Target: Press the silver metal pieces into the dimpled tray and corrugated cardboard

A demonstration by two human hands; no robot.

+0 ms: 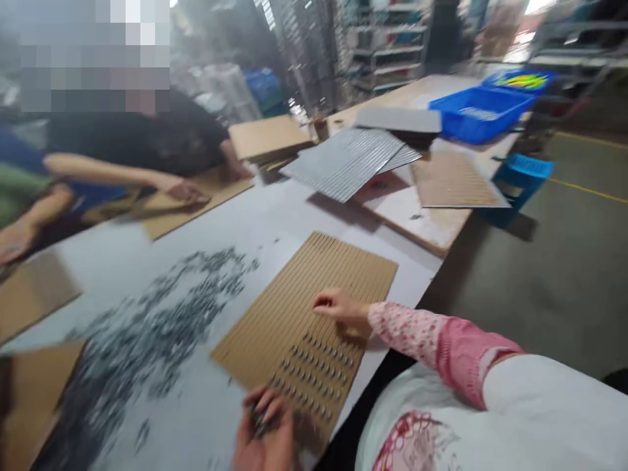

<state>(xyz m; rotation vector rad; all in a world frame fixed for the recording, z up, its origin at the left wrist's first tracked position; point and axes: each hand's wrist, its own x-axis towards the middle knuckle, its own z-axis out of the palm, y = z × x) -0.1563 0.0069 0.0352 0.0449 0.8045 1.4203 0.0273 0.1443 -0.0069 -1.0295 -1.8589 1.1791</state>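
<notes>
A brown grooved board (pixel 289 294) lies tilted across the white table in front of me. Rows of small dark metal pieces (pixel 314 376) sit in the grooves at its near end. Over the middle of the board is my right hand (pixel 343 307), thumb and fingers pinched together; whatever is between the fingertips is too small to make out. My left hand (pixel 265 428) is at the board's near left edge, palm up, fingers curled around a cluster of small metal pieces (pixel 260 418). A wide scatter of similar loose pieces (pixel 186 320) covers the table to the left.
Across the table, a person's hand (pixel 184 190) works at another brown board (pixel 206 199). A second person's hand (pixel 17 242) shows at the left edge. Grey ridged sheets (pixel 348 160) are stacked at the back, near blue bins (pixel 471 118). A blue stool (pixel 524 176) stands on the right.
</notes>
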